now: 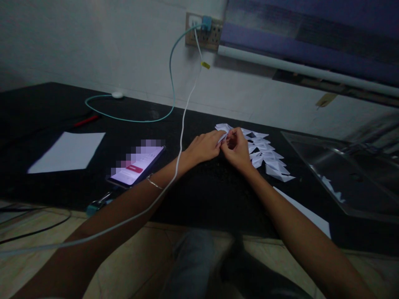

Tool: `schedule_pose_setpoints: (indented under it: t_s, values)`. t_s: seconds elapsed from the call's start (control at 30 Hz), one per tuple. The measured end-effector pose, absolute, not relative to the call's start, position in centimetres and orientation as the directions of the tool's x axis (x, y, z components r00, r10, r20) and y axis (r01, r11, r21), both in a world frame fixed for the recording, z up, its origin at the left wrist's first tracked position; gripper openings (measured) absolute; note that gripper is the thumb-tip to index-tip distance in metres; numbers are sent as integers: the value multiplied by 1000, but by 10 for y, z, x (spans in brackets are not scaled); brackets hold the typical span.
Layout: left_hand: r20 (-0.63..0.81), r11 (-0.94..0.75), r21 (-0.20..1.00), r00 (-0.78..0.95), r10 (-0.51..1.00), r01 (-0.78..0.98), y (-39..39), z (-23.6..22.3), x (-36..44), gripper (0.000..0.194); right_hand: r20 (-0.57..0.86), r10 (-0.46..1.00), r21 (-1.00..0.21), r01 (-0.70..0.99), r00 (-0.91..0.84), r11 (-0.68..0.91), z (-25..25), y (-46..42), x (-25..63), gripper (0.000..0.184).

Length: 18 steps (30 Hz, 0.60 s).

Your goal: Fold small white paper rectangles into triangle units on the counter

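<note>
My left hand [205, 146] and my right hand [237, 150] meet over the black tabletop, fingertips close together. Between them is a small folded white paper piece [222, 138], pinched by both hands and partly covered by the fingers. Just beyond and to the right of my right hand lie several folded white paper pieces [270, 154] with pointed ends, set in overlapping rows. Some of them are hidden behind my hands. A sheet of white paper [307, 211] lies partly under my right forearm.
A lit phone [137, 166] and a white paper sheet [68, 151] lie to the left. A white cable [182, 137] hangs from the wall socket [204, 31] across my left forearm. At right is a clear plastic panel [352, 178]; a red pen-like object [86, 121] lies far left.
</note>
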<state>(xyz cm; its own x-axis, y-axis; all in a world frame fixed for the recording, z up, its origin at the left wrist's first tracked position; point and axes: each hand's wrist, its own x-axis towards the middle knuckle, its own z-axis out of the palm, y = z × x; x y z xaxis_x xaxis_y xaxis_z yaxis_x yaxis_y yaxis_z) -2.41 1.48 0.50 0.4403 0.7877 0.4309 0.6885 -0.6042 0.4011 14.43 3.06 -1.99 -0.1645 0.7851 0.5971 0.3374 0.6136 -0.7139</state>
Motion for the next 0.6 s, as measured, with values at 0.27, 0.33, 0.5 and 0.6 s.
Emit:
schedule_pose_setpoints:
  t_s: [0.27,0.33,0.5,0.6]
  values:
    - [451,-571,584,354,820,577,28,-8,-23,25,574,807,-640,540,-137,547,-22,35,145,21]
    - [440,-508,716,255,861,478,31,-9,-21,29,621,768,-579,569,-156,584,-19,34,146,17]
    - [177,-184,983,307,935,-8,28,0,-21,38,743,652,-441,623,-150,646,-8,29,149,8]
    - [64,13,984,415,907,-180,21,5,-23,46,765,613,-376,636,-198,674,-6,28,150,8]
